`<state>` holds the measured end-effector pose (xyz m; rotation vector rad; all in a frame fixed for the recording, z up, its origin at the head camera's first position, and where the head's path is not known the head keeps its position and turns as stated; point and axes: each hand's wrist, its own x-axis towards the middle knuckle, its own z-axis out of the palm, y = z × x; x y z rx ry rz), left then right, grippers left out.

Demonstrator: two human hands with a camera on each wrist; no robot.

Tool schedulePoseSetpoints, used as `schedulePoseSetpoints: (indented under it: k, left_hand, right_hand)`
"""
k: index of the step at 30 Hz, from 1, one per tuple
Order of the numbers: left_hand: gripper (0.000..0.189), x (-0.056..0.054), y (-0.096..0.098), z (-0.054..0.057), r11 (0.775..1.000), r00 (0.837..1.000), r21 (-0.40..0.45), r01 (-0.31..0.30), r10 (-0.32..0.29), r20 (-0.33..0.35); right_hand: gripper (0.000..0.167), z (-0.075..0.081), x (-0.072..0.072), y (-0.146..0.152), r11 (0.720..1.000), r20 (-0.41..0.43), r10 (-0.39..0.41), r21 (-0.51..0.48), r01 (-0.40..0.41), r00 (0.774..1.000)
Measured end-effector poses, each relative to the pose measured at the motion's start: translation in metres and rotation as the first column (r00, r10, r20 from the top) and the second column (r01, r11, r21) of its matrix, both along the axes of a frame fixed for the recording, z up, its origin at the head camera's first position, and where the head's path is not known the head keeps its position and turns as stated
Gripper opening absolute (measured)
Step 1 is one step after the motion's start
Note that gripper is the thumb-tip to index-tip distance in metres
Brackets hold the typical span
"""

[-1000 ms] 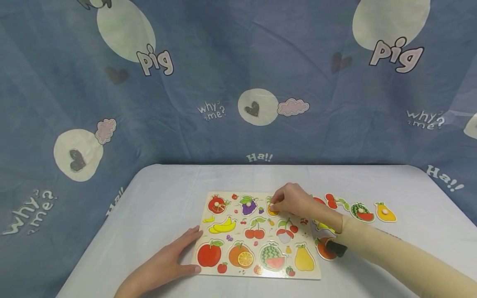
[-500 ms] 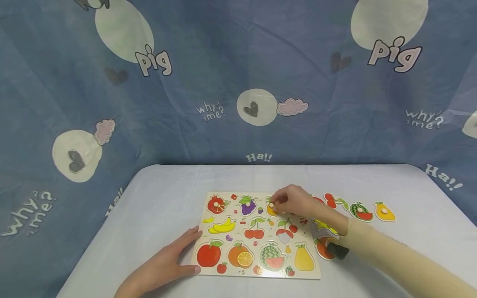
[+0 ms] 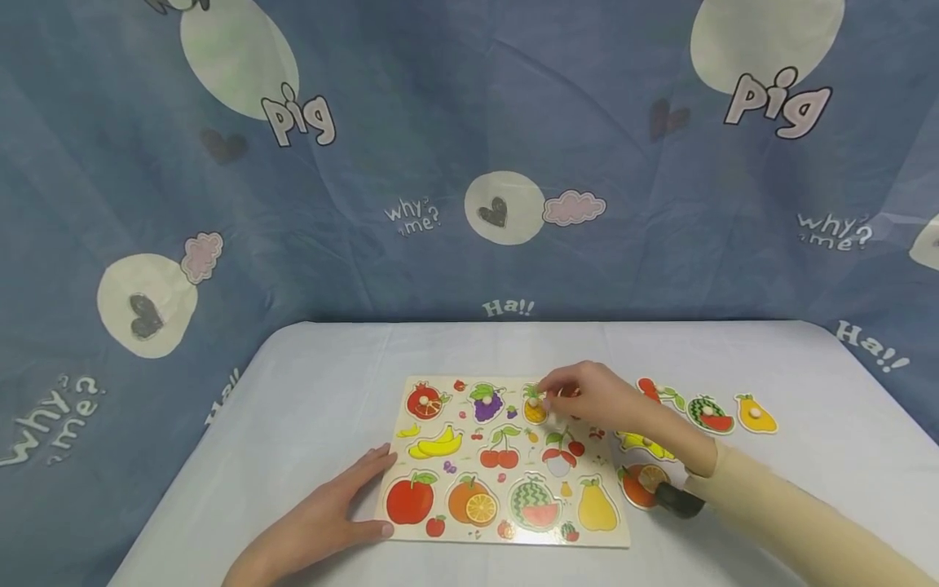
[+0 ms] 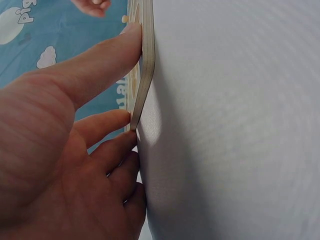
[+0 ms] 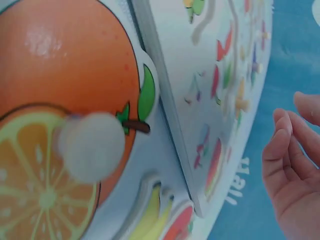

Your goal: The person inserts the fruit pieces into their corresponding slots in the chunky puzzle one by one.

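A wooden fruit puzzle board (image 3: 469,465) lies on the white table. Against its left edge rests my left hand (image 3: 323,514); thumb and fingertips touch the board's side and rim in the left wrist view. Just right of the pineapple piece (image 3: 535,409), which sits in the board's top row, hovers my right hand (image 3: 594,395). Its thumb and fingers stand apart with nothing between them, as the right wrist view shows. A pomegranate piece (image 3: 425,402) and a grape piece (image 3: 487,402), both knobbed, also sit in the top row.
Right of the board lie loose knobbed pieces: an orange (image 3: 637,487), bananas (image 3: 647,445), cherries (image 3: 650,390), a watermelon (image 3: 710,416) and a pear (image 3: 756,414). My right forearm crosses among them. A patterned blue cloth (image 3: 411,269) hangs behind the table.
My right fingers have let go of the pineapple piece's knob and moved slightly right. The pineapple stays in its spot on the board. My left hand holds its place.
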<state>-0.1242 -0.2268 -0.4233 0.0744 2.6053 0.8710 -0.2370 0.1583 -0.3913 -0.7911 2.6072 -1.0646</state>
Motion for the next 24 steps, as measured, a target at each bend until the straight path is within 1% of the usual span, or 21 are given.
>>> schedulePoseSetpoints:
  k: [3, 9, 16, 24]
  left_hand:
    - [0.091, 0.0, 0.0, 0.001, 1.0, 1.0, 0.0, 0.003, -0.003, 0.001]
    - [0.091, 0.0, 0.0, 0.001, 1.0, 1.0, 0.006, 0.007, -0.007, 0.002]
    - [0.092, 0.0, 0.0, 0.001, 1.0, 1.0, 0.01, 0.004, -0.004, -0.004]
    - [0.093, 0.0, 0.0, 0.001, 1.0, 1.0, 0.008, 0.006, -0.006, -0.009]
  right_hand:
    - [0.024, 0.005, 0.003, 0.006, 1.0, -0.001, -0.018, 0.001, 0.018, 1.0]
    - [0.023, 0.014, 0.007, 0.021, 1.0, -0.021, -0.015, -0.007, 0.015, 1.0]
    - [0.028, 0.023, 0.012, 0.036, 0.999, -0.03, -0.036, -0.001, 0.036, 0.999]
    - [0.028, 0.026, 0.016, 0.056, 0.997, -0.046, -0.076, 0.012, 0.077, 0.996]
